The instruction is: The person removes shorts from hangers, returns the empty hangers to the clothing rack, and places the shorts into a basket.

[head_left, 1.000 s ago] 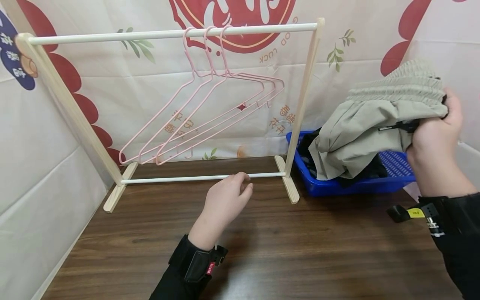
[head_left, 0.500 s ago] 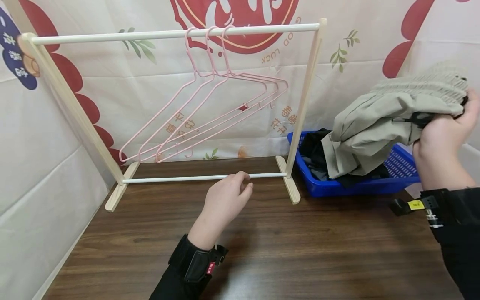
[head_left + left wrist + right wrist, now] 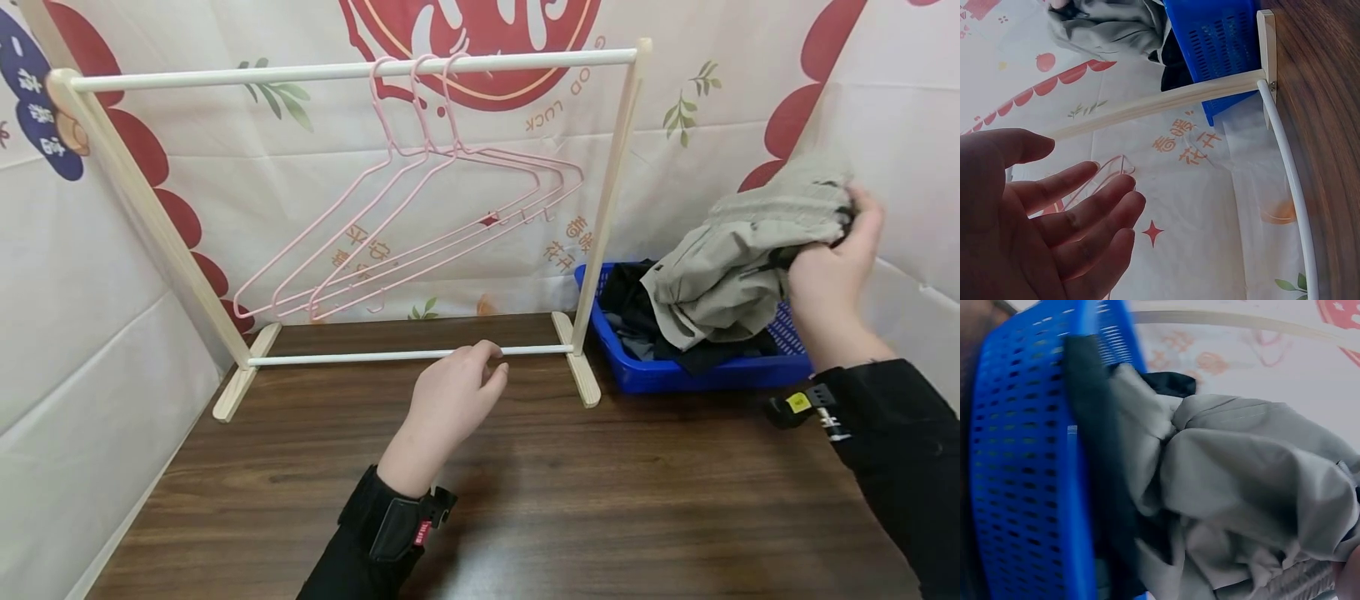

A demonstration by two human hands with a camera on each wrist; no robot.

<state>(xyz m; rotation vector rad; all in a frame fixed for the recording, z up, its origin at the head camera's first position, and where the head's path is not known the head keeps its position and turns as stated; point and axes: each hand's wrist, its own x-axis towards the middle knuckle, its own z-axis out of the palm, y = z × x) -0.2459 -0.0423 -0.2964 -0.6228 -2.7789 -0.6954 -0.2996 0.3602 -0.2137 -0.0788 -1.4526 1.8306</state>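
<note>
My right hand grips light grey-green pants near their gathered elastic waistband. The rest of the cloth hangs down over the blue basket, its lower end overlapping the dark clothes there. Grey folds of the pants fill much of the right wrist view, where my fingers are mostly out of frame. My left hand hovers by the rack's lower rail and holds nothing. In the left wrist view, the fingers of the left hand are loosely bent and spread apart.
A wooden rack with white rails stands on the brown table. Several pink hangers, bunched near the middle, hang from its top rail. The basket stands just right of the rack, before the printed cloth backdrop.
My right hand moved right with the pants, then came back left and slightly lower. The pants are more bunched over the basket now. My left hand stays in place.
</note>
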